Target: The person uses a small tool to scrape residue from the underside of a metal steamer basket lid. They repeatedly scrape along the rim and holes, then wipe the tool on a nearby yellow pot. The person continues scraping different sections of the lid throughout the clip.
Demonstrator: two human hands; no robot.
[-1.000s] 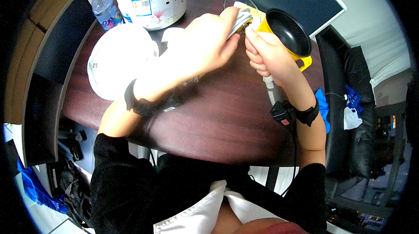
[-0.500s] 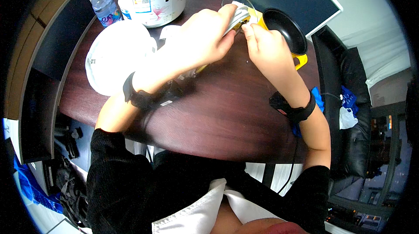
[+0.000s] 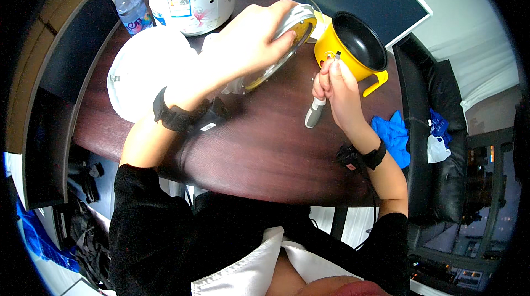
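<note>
Yellow pot: in the head view, the yellow pot [image 3: 326,47], black inside, stands on the dark table [image 3: 265,158]; every place below is told from it.
Left hand: left of the pot, the left hand [image 3: 254,36] pinches a round white-and-yellow part [image 3: 302,26] between thumb and fingers, tilted on edge, the yellow face turned toward the pot.
Right hand: on the near side of the pot, the right hand [image 3: 339,83] is closed around a grey-handled tool [image 3: 314,115], whose handle sticks out below the fist.
Shift at the rim: half a second ago the right fingers were up at the part's rim; now they have drawn back in front of the pot, leaving a clear gap. More of the yellow face and the tool's handle shows. It seems the tool is off the part for this moment, with the left hand alone steadying it.
White lid: well left of the pot, the white lid [image 3: 146,69] lies partly behind the left forearm, its surface washed out by glare.
Cooker body: left of the pot and farther back, the white cooker body [image 3: 218,11] is cut off by the top edge.
Blue cloth: nearer than the pot and to its right, the blue cloth [image 3: 392,136] lies crumpled.
Metal bit: just before the pot, a small dark metal bit [image 3: 338,55] shows at the right fingertips; tool tip or loose piece, I cannot tell.
Part's lower end: left of the pot, hand and wrist cover some of it; whether it touches the table is unclear.
</note>
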